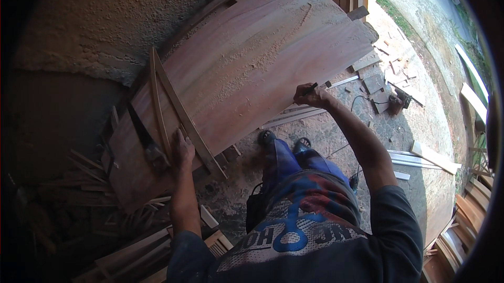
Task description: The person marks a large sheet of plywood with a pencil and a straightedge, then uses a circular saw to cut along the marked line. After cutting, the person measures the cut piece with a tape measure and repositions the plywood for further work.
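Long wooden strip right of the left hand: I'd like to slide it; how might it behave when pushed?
The wooden strip looks narrow for its length, so it's probably light and springy. Loose sawdust on the board may let it slide. Its near end seems to overhang, so it could tip if pushed farther.

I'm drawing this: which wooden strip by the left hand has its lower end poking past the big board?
The wider strip, right of the left hand: its lower end juts past the board; the thinner strip's lower end doesn't.
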Demonstrator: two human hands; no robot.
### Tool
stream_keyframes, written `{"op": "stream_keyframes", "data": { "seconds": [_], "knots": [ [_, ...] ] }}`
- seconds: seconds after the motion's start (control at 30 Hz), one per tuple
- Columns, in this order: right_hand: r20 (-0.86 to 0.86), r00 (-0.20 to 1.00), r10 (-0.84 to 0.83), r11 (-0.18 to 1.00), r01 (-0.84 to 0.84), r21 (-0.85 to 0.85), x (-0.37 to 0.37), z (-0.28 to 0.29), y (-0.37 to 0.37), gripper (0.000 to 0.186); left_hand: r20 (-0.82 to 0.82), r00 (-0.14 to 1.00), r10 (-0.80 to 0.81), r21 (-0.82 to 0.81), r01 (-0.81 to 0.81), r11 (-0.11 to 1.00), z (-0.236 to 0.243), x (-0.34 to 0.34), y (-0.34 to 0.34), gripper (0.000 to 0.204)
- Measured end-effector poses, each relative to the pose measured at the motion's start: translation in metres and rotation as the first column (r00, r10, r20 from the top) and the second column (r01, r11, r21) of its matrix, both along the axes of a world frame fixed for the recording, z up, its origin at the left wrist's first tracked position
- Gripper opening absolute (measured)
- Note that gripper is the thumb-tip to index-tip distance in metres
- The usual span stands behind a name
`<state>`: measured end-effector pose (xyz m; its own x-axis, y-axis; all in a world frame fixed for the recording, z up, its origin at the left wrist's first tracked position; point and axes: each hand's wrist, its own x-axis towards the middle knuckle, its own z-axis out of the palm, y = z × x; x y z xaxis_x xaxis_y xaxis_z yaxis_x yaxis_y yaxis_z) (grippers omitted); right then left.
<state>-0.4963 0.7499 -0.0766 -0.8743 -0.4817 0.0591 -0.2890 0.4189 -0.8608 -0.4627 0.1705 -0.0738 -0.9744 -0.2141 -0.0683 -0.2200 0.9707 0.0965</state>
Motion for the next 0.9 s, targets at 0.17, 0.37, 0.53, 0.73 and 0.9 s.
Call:
{"op": "stream_keyframes", "data": {
  "seconds": [0.17,0.37,0.53,0.73,0.9],
  "knots": [
    [0.116,0.993,-0.024,0.999,0.030,-0.044,0.002,0.004,-0.002,0.013,0.038,0.999,-0.001,-0.002,0.001,1.000,0.006,-0.001,0.003,0.060],
    [0.104,0.994,-0.043,0.995,0.033,0.097,-0.001,-0.009,-0.002,0.013,0.030,1.000,-0.008,-0.033,0.009,0.999,0.019,0.002,0.014,0.060],
    [-0.225,0.972,0.073,0.990,-0.044,0.130,-0.003,-0.020,-0.003,0.015,0.031,1.000,-0.003,-0.026,0.004,1.000,0.022,0.002,0.017,0.059],
    [-0.088,0.996,-0.005,0.997,0.011,0.070,0.001,-0.019,-0.001,0.015,0.019,1.000,-0.004,-0.017,0.004,1.000,0.016,0.003,0.012,0.059],
    [-0.105,0.994,-0.018,1.000,0.020,0.023,0.001,-0.016,-0.005,0.015,-0.002,1.000,-0.020,-0.015,0.020,1.000,0.012,0.003,0.009,0.059]
  ]
}}
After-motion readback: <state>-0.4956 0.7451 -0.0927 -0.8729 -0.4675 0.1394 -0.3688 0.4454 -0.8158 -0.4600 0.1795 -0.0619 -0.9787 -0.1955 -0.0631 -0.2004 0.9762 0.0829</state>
